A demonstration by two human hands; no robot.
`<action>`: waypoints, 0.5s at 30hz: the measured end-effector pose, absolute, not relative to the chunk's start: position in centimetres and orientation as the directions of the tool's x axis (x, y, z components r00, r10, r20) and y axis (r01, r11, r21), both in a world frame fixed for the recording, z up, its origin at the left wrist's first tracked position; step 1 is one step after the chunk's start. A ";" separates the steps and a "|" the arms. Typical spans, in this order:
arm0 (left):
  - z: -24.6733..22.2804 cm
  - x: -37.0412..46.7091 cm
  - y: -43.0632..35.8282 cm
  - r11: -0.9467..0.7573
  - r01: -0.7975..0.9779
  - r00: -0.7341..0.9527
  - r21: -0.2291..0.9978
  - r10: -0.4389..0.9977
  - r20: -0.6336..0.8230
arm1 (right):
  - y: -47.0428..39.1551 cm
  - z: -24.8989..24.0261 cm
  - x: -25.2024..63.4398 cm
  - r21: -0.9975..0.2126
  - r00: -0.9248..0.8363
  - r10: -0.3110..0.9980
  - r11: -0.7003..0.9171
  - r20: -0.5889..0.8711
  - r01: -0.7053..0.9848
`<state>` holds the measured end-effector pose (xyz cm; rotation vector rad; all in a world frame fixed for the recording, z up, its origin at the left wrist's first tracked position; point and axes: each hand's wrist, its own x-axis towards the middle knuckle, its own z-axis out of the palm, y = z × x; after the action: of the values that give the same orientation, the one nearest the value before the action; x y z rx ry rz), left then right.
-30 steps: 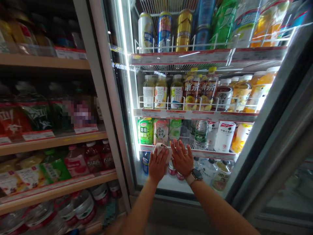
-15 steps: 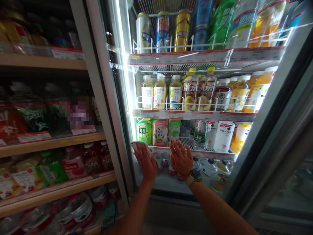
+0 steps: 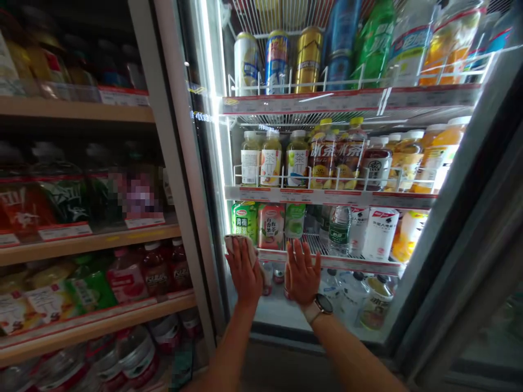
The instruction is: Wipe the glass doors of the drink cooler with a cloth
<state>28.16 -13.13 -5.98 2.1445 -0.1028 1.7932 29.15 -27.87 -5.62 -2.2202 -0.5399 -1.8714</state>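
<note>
Slid left toward the bright edge point(image 3: 211, 76), our open left hand point(image 3: 246, 272), flat on one cloth point(image 3: 247, 244), gap, our open right hand point(image 3: 303, 274), one watch point(image 3: 323, 304)

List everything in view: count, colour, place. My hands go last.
Light strip: one, white, cooler's left edge
Cans: at least three, white, blue, gold, top shelf
Green bottle: one, top shelf
Yellow-capped bottles: at least two, brown, middle shelf
Other cooler drinks: many, mixed colours, all levels
Wooden shelves: at least three, brown, left
Drinks on them: many, mixed colours
Cloth: one, pale, under left hand
Watch: one, dark-faced, right wrist
Hands: two, bare, left and right
</note>
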 end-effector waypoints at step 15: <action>-5.5 28.1 -9.1 -0.842 -0.259 0.210 0.473 0.429 0.878 | -28.1 -6.0 29.3 0.088 0.154 0.157 -0.921 0.975 0.379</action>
<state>28.12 -9.10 -5.52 1.9554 0.1572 1.6826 29.28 -28.15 -5.96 -2.2453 -0.5286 -1.8612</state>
